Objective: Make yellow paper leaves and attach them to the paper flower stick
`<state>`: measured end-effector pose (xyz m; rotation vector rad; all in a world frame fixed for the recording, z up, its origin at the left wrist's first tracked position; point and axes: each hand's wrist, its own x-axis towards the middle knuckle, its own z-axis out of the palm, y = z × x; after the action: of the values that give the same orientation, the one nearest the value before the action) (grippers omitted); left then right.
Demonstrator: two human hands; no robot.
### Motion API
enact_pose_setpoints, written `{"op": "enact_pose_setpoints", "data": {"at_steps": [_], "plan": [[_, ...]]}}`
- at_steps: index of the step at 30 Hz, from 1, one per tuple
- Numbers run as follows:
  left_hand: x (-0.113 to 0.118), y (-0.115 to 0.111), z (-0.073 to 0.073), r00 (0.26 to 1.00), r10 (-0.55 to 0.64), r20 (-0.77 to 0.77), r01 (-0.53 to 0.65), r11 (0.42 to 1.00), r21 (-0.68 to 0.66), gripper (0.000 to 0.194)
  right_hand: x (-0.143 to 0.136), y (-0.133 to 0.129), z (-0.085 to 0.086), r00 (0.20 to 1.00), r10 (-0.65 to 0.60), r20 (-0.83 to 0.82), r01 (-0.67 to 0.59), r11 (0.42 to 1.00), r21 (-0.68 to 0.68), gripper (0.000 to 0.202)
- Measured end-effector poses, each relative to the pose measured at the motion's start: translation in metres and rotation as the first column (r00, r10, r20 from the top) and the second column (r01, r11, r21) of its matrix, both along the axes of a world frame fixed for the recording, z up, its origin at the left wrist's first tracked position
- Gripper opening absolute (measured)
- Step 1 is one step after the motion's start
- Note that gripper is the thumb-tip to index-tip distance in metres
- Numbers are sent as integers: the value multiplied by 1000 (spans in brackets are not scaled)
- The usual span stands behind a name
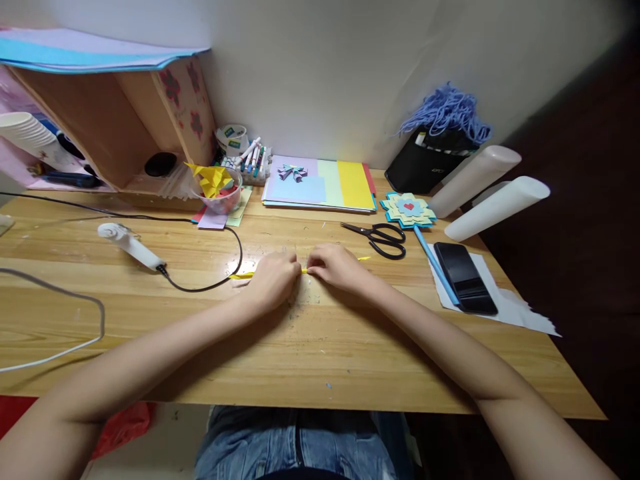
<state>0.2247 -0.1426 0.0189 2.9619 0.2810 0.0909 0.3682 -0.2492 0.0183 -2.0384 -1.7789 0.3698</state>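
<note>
A thin yellow paper strip (243,275) lies across the middle of the wooden table (300,360). My left hand (276,279) pinches it just left of centre, and my right hand (334,265) pinches it close by on the right. Between the fingertips a short piece of yellow shows; one end sticks out left of my left hand, and a yellow tip appears beyond my right hand. Black-handled scissors (383,239) rest behind my right hand. To the left lies a white corded glue gun (133,247).
Coloured paper sheets (355,187) lie at the back. A tub of yellow paper pieces (217,193) stands left of them. On the right are a paper flower (409,210), a phone (465,277) and white rolls (497,208). An open box (187,107) stands back left.
</note>
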Motion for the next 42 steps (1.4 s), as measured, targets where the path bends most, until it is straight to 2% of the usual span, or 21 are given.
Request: {"op": "enact_pose_setpoints", "data": {"at_steps": [2,4,6,9,14,19,25,27,29,31,32,33,34,36,38,39,40,42], "plan": [[-4,-6,-5,999,-36,4,36,993,112,24,-5,-6,0,983,87,160,-98,993,60,9],[-7,-8,-10,998,-46,38,39,987,155,24,-8,-9,-1,943,143,301,-169,984,61,15],[-9,-6,-15,996,-51,79,38,986,163,23,-10,-9,-4,902,155,403,-195,979,60,18],[-10,-2,-17,992,-65,107,46,985,169,22,-10,-6,-11,874,136,467,-200,976,90,16],[-8,3,-13,985,-90,148,72,990,123,20,-4,-4,-17,897,109,429,-207,960,188,15],[-1,6,-7,964,-38,261,12,995,102,17,-1,-10,-5,930,93,356,-192,948,253,13],[11,7,10,911,-267,315,188,947,260,20,-2,-20,7,975,-37,218,-40,939,340,15],[12,3,14,892,-220,396,129,961,244,19,-1,-22,7,976,-125,179,49,923,381,14],[11,-1,13,867,-78,492,12,990,137,18,1,-22,5,967,-226,118,152,883,443,11],[10,-6,9,854,97,511,-71,995,-70,22,3,-22,1,954,-296,48,232,832,504,10],[11,-7,6,862,181,474,-87,973,-213,26,3,-22,-1,949,-315,20,257,808,530,9],[11,-8,4,874,255,413,-90,921,-379,29,3,-22,-3,946,-325,0,272,789,550,8],[12,-7,1,886,319,337,-90,830,-551,33,3,-21,-6,945,-328,-10,276,778,564,8],[16,-6,-3,903,390,180,-81,567,-820,38,0,-20,-10,945,-326,-4,267,769,581,8],[19,-5,-6,920,383,81,-52,325,-944,39,-4,-19,-14,950,-312,23,240,774,586,7],[20,-4,-7,927,371,63,-28,236,-971,39,-5,-18,-15,953,-303,33,227,777,588,7],[21,-4,-7,929,365,62,0,169,-986,38,-7,-17,-16,955,-295,33,220,779,587,7],[21,-4,-9,911,403,82,54,81,-995,38,-10,-17,-16,959,-285,8,228,782,580,8]]}}
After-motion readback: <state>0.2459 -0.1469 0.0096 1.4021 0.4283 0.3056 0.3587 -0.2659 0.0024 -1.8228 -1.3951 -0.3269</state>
